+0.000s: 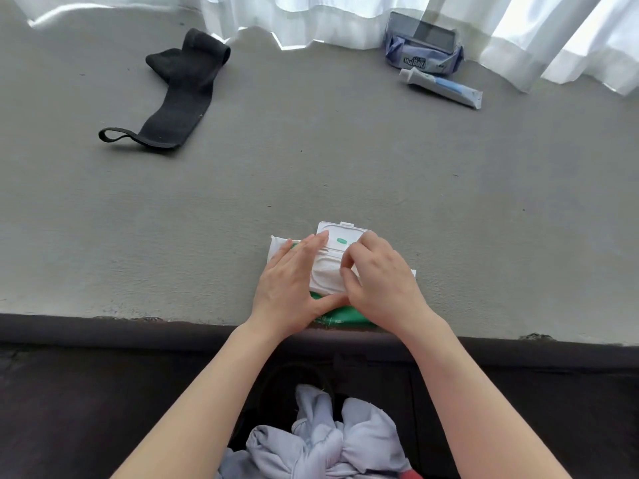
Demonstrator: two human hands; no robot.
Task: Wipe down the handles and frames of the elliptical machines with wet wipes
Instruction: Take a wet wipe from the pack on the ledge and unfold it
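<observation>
— Where, the wet wipes pack (297,244)?

— Flat on the grey ledge (311,160), close to its near edge, straight ahead. White and green wrapper, white plastic flip lid (340,236) raised and tipped toward the far side, green oval mark on its inner face.

— And the left hand (294,285)?

— Laid flat on the left part of the pack, fingers straight and pointing away, thumb stretched right along the pack's near side. Pressing down, not curled round anything.

— The right hand (380,280)?

— Over the pack's opening, just beside the left one, thumbs nearly meeting. Fingers (349,262) bent inward at the dispenser, seemingly pinching at something white there; hard to tell whether a wipe is truly caught between them, since the knuckles cover the spot.

— Elsewhere on the ledge?

— Far left, a black elastic strap (173,95) with a loop at its near end, partly folded over itself. Far right, a blue-grey pouch (423,58) with a dark flat case propped in it, touching the curtain hem. Just in front of that, a white and blue tube (442,86) lying on its side.

— Behind all that?

— White sheer curtain (345,19) along the back, hem resting on the ledge.

— Below the ledge?

— Dark front edge, then bare forearms, and pale grey bunched fabric (328,440) at bottom centre
</observation>
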